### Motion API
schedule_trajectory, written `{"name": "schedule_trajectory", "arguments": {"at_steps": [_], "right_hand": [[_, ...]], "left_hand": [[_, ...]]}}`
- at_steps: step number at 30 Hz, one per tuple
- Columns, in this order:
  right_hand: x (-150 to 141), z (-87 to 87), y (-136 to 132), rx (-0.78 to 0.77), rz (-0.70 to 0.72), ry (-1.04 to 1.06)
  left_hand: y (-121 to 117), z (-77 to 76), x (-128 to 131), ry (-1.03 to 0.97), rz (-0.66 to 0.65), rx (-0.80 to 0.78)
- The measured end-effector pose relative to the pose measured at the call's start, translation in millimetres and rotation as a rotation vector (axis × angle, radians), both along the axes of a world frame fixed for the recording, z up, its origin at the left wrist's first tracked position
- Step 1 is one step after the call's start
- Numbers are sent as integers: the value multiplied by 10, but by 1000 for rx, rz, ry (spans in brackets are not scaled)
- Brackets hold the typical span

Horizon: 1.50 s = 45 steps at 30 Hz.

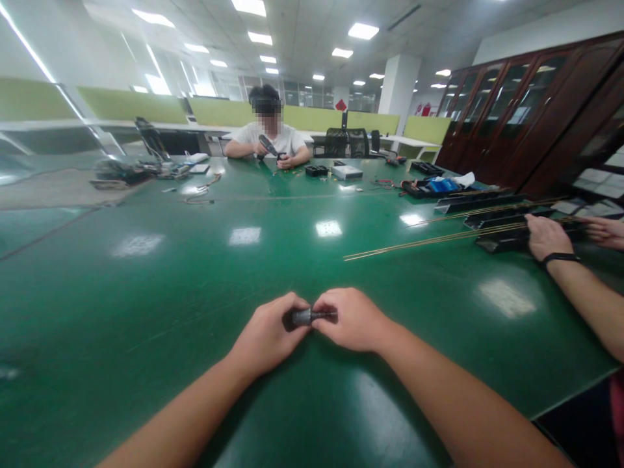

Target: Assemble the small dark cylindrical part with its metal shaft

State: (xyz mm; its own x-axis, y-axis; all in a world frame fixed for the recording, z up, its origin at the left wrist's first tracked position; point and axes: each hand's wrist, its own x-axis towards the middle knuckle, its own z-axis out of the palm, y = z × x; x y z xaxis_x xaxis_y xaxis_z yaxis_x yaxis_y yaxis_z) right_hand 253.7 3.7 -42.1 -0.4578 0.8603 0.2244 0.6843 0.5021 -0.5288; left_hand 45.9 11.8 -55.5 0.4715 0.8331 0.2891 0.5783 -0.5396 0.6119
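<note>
Low in the middle of the view, my left hand (270, 331) curls its thumb and fingers around a small dark cylindrical part with a grey band (302, 317). Against its right end, my right hand (351, 320) pinches a thin dark rod-like piece (325, 315) that looks ridged. The two pieces lie in line, and my fingertips nearly meet at the joint. Whether the pieces are one object cannot be made out. Both hands are just above or on the green tabletop (195, 286).
At right, another person's hand (550, 237) rests by black channel-shaped pieces (502, 237) and long brass-coloured rods (390, 250). Across the table a person (277, 140) holds a dark power tool (268, 145). Cables (199, 194), a white box (347, 172) and a tool tray (433, 188) lie farther back.
</note>
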Motion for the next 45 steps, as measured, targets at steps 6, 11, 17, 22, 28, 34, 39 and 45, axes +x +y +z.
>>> {"name": "schedule_trajectory", "arguments": {"at_steps": [6, 11, 17, 22, 28, 34, 39, 45], "right_hand": [[11, 0, 6, 2, 0, -18], [10, -16, 10, 5, 3, -16], [8, -20, 10, -1, 7, -21], [10, -18, 9, 2, 8, -24], [8, -10, 4, -1, 15, -34], [5, -3, 7, 0, 29, -47], [4, -9, 5, 10, 33, -55], [1, -34, 11, 25, 28, -54]], "left_hand": [[-2, 15, -2, -8, 10, -7], [1, 18, -1, 5, 12, 0], [3, 16, 4, 23, -1, 26], [9, 4, -1, 26, -3, 16], [-3, 22, 8, 5, -13, 9], [-1, 10, 3, 9, -8, -24], [7, -5, -7, 12, -17, -24], [3, 3, 4, 4, -12, -23]]}}
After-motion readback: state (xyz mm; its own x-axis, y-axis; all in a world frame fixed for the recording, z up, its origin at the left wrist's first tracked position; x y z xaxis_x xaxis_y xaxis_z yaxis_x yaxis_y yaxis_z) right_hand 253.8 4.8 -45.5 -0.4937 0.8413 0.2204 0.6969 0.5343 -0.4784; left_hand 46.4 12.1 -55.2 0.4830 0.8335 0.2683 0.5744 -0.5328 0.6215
